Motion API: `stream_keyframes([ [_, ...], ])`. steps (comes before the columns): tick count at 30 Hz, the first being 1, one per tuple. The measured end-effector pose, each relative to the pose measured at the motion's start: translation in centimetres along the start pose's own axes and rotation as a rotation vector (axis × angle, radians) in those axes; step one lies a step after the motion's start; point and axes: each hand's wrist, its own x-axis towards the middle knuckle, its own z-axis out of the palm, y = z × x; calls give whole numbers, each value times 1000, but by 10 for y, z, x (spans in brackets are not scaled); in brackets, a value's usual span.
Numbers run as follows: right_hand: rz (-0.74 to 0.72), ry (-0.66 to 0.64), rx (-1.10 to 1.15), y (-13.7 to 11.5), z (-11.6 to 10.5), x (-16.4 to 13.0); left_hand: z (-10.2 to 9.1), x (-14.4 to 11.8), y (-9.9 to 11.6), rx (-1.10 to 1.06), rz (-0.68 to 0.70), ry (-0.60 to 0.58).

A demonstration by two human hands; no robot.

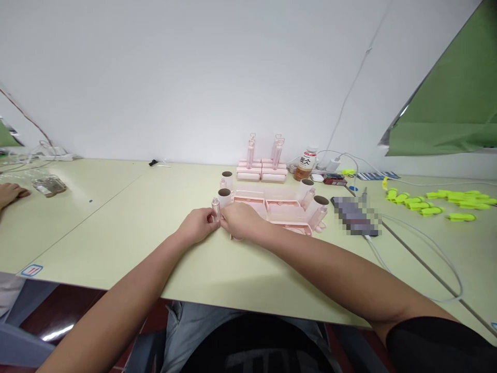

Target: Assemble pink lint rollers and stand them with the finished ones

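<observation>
My left hand (199, 224) is closed around the lower part of a clear pinkish tube (216, 207), which stands upright on the table. Close against it, my right hand (243, 220) has its fingers bent down and together; what they grip is hidden. Just behind the hands stands a white paper roll (224, 198) with a brown cardboard core, and another paper roll (227, 178) is farther back beside a second clear tube (222, 184). Open pink plastic cases (285, 211) lie right of my right hand, partly covered by it. More paper rolls (320, 203) and clear handles (319, 216) stand at their right end.
Closed pink cases (261, 175) with upright clear handles sit by the wall. Near them are a drink bottle (305, 165) and a phone (355, 216) on a white cable. Several yellow-green pieces (415, 203) lie at right. Another person's hand (12, 194) rests far left near a plastic-wrapped item (49, 185).
</observation>
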Motion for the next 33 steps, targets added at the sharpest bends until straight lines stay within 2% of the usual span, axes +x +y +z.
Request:
stream_keyframes([
  [4, -38, 77, 8, 1, -1, -14, -2, -1, 3, 37, -36, -4],
  [8, -91, 266, 73, 11, -1, -47, -13, -7, 5, -7, -66, 9],
  [10, -109, 362, 126, 23, -7, -68, -21, -13, 7, -56, -89, 66],
  [12, -114, 483, 216, 44, -20, -90, -29, -22, 12, -114, -106, 203],
  [13, -67, 581, 265, 58, -29, -99, -32, -27, 16, -153, -103, 304],
  [16, 234, 919, 364, 110, -50, -121, -36, -35, 36, -296, -2, 616],
  [18, 407, 1068, 489, 145, -54, -129, -35, -34, 57, -370, 134, 733],
  [20, 509, 1069, 589, 174, -49, -134, -31, -26, 82, -419, 285, 774],
  [22, 544, 916, 583, 193, -39, -136, -25, -14, 107, -464, 393, 777],
  [25, 522, 681, 481, 207, -27, -140, -9, 5, 130, -492, 437, 770],
  [27, 460, 607, 454, 212, -24, -143, 5, 12, 132, -467, 437, 751],
  [29, 399, 573, 463, 215, -23, -144, 19, 14, 125, -403, 445, 684],
  [33, 362, 546, 459, 217, -23, -145, 41, 7, 110, -273, 592, 340],
])
